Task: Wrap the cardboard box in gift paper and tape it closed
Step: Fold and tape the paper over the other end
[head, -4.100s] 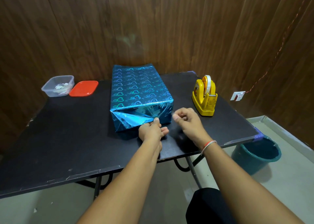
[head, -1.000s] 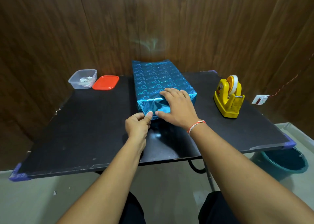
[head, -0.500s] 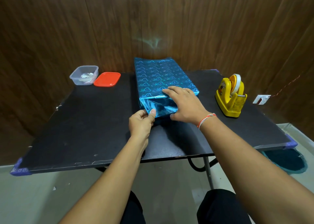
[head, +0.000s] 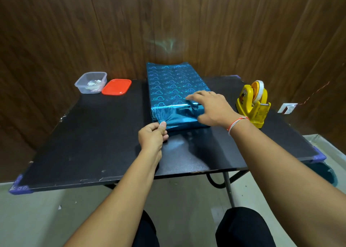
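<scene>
Black laminate covers the folding table (head: 93, 143), whose near corners wear purple guards. Nearest the viewer, the left hand (head: 152, 136) pinches the gathered flap of blue gift paper (head: 179, 117) between thumb and fingers at the box's near end, low against the tabletop. Just beyond, the right hand (head: 213, 108) lies flat and spread over the near right top edge of the wrapped box (head: 174, 82), grasping nothing; a red and white thread circles its wrist. Right of the box stands a yellow tape dispenser (head: 251, 104). At the far left sit a clear plastic container (head: 91, 82) and, touching it, its red lid (head: 116, 87)
</scene>
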